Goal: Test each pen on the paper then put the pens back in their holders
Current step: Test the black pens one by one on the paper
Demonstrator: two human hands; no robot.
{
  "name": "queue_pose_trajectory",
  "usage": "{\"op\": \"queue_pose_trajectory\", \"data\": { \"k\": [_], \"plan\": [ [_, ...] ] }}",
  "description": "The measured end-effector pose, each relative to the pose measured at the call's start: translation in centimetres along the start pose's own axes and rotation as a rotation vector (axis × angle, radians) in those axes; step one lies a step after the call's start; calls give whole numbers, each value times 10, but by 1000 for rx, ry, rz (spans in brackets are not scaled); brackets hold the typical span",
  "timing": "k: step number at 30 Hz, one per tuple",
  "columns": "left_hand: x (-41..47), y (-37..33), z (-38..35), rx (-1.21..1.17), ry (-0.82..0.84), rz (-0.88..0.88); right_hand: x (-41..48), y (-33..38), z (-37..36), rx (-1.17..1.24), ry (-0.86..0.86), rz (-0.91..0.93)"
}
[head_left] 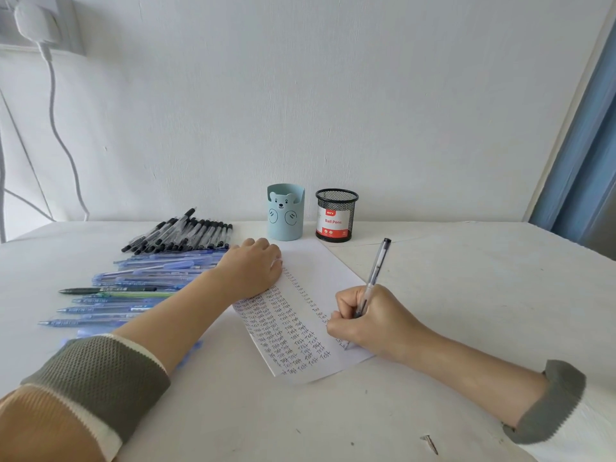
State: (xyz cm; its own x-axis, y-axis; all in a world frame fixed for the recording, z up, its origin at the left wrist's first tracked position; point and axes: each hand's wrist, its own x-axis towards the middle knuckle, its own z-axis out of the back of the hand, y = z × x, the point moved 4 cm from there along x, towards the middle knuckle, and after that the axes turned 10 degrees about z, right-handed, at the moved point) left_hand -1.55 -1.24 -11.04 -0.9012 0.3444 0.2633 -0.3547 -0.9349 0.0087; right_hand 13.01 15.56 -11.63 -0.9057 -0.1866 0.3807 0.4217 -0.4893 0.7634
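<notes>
A white paper (313, 278) covered with columns of handwritten "Test" lies on the table. My left hand (253, 270) rests flat on the paper's upper left part. My right hand (363, 320) grips a clear pen with a black cap end (376, 266), its tip touching the paper's lower right. A row of black pens (181, 235) and a spread of several blue pens (143, 278) lie to the left. Two holders stand at the back: a light blue bear cup (285, 213) and a black mesh cup (336, 216) labelled "Ball Pens".
The white table (466, 295) meets a white wall behind the holders. A white cable (55, 105) hangs from a plug at the upper left. A blue curtain (586, 155) hangs at the right. A small screw (430, 443) lies near the table's front.
</notes>
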Motion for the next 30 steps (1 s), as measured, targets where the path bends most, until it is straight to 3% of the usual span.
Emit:
{"op": "queue_pose_trajectory", "data": {
  "k": [30],
  "plan": [
    [0,1,-1,-11,11,8,0,6,4,-28,-2,31]
  ]
}}
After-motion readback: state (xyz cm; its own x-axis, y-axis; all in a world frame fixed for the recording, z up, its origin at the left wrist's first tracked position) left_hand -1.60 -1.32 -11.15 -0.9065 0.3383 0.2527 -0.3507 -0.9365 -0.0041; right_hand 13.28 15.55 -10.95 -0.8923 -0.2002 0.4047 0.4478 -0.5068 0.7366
